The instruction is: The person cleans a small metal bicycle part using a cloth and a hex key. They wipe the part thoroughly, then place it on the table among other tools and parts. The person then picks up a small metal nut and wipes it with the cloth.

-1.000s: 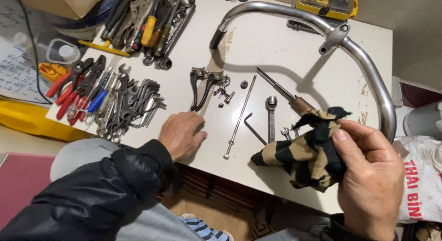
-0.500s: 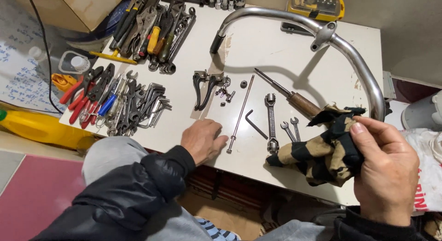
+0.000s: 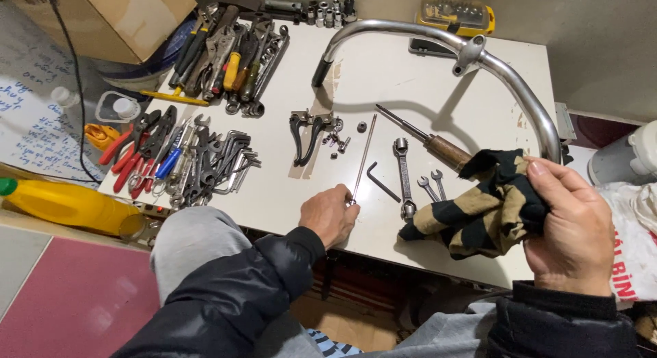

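My left hand (image 3: 330, 214) rests at the near edge of the white table (image 3: 404, 77), its fingertips closed on the near end of a long thin metal rod (image 3: 363, 155) that lies pointing away from me. My right hand (image 3: 569, 224) grips a black-and-tan striped rag (image 3: 479, 214) bunched just above the table's near right part. Beside the rag lie a ring spanner (image 3: 402, 173), two small open spanners (image 3: 432, 187), a black hex key (image 3: 380, 181) and a wooden-handled screwdriver (image 3: 428, 140).
A curved chrome handlebar (image 3: 479, 54) arcs over the far right of the table. Two black brake levers (image 3: 306, 134) with small bolts lie mid-table. Piles of pliers, spanners and hex keys (image 3: 185, 160) fill the left side. A yellow bottle (image 3: 65, 206) lies at left.
My left hand slid right along the table edge and took hold of the rod's near end. My right hand still grips the rag. The view shifted slightly.
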